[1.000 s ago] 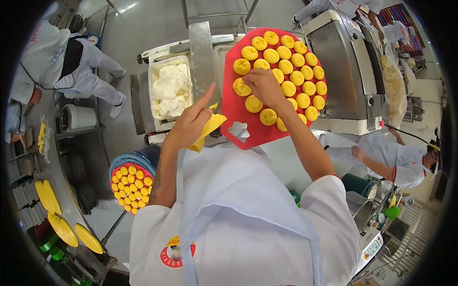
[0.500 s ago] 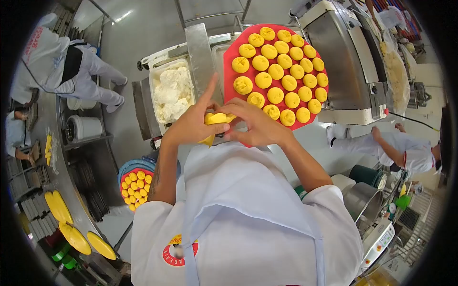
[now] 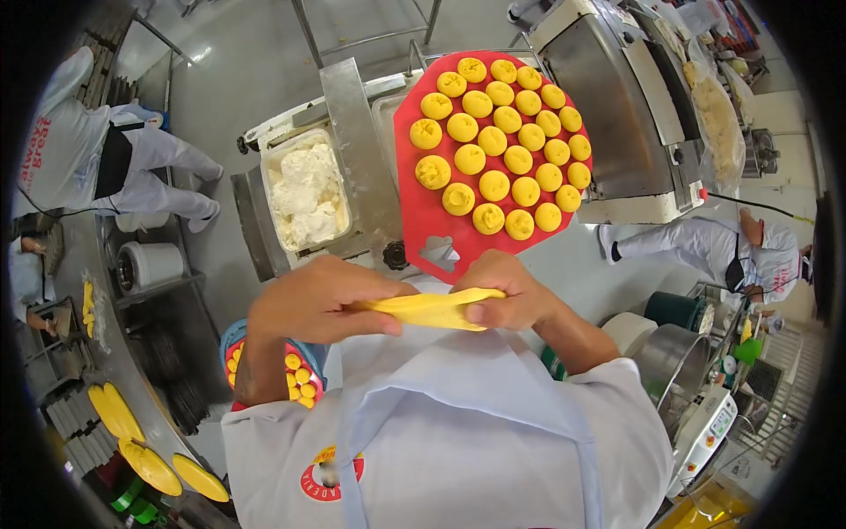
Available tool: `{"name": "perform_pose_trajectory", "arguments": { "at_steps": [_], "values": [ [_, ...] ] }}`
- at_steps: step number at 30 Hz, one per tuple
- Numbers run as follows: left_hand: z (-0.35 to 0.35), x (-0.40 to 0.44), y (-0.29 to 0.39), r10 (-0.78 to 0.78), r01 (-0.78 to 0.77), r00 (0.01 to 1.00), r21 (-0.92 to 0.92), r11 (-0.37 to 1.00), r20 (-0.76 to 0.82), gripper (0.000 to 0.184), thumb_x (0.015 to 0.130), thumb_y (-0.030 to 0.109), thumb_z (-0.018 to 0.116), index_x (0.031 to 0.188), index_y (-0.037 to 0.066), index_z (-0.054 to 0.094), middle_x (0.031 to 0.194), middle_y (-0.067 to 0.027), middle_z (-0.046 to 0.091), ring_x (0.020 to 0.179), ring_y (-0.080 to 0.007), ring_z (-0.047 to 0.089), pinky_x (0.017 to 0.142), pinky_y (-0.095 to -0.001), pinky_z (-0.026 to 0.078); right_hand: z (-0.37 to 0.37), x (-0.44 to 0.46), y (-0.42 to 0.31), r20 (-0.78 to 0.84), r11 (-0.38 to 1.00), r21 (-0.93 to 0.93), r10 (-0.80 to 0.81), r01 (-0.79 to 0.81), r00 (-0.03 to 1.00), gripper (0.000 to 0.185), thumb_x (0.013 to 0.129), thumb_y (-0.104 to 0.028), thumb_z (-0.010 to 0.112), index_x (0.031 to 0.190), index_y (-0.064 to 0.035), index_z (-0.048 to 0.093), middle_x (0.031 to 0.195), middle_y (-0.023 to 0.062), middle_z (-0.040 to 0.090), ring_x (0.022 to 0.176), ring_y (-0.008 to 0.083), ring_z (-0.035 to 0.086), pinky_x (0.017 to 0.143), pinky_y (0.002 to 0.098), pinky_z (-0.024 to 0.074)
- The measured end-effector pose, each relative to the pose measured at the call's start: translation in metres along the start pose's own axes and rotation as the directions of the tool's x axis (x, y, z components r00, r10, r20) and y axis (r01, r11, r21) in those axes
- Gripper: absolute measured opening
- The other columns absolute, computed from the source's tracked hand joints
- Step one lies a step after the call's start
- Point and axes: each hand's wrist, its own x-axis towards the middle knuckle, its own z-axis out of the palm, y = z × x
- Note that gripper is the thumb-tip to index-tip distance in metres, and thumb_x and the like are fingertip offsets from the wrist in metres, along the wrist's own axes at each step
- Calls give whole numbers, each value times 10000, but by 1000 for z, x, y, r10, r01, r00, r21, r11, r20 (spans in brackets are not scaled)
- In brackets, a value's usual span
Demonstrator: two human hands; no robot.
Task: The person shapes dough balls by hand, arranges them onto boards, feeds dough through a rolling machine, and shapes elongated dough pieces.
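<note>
Head view. Both hands occupied. Left hand (image 3: pixel 326 304) closed on one end of a soft yellow strip (image 3: pixel 432 309), fingers folded over it; right hand (image 3: pixel 515 300) pinching the other end, thumb laid flat on the near side. Strip stretched crosswise between the two, in front of the white apron (image 3: pixel 467 410).

Just beyond the hands: red board (image 3: pixel 419 216), loaded with yellow rounds (image 3: pixel 493 185), tops of several cracked or dimpled; cut-out at its near corner. To its left, white tub (image 3: pixel 269 185) of lumpy white mass (image 3: pixel 307 194), steel plate (image 3: pixel 352 115) between them.

By the left forearm, partly hidden: more yellow rounds (image 3: pixel 306 376) on red. Farther left, long steel tabletop (image 3: pixel 115 353), flat yellow ovals (image 3: pixel 150 467) along its lower end. White-clad co-workers at both sides, well apart.
</note>
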Motion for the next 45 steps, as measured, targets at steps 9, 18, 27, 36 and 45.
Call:
{"name": "perform_pose_trajectory", "arguments": {
  "at_steps": [9,18,27,36,45],
  "values": [
    [-46,-124,-108,-331,-226,483,-480,847,-811,238,996,219,633,1090,2,667,745,7,613,580,-71,538,522,-232,424,-89,-60,-15,-423,783,357,-350,509,836,351,981,-350,571,852,-26,616,807,72,609,585,114,517,504,262,451],
    [-17,-112,-124,-570,-40,339,-616,786,-749,263,1008,262,617,1050,9,671,727,0,588,577,-57,519,523,-223,430,-133,69,53,-636,975,-180,-15,-129,771,250,1005,-129,542,1241,-73,600,1185,54,622,973,145,564,862,312,470],
    [15,-78,-128,-601,17,496,-685,729,-627,256,1003,243,622,964,-5,671,700,5,582,588,-67,509,561,-227,413,-134,128,117,-603,715,-648,-270,-263,750,308,839,-59,722,1136,-51,641,1027,143,656,931,303,620,899,406,488],
    [7,-65,-127,-565,147,588,-611,778,-578,251,1003,230,614,896,6,654,674,14,567,595,-50,492,561,-223,385,-157,133,128,-275,176,-952,-120,-252,954,254,893,-313,720,926,-65,769,1073,49,709,1006,235,612,857,387,485],
    [-11,8,-81,-439,240,789,-443,864,-430,386,887,164,752,1210,56,569,814,-51,658,729,-110,604,665,-276,489,-6,106,34,-127,659,-751,-194,33,973,695,842,-178,769,1451,-86,448,1223,117,638,1072,296,650,888,378,548]
  ]
}}
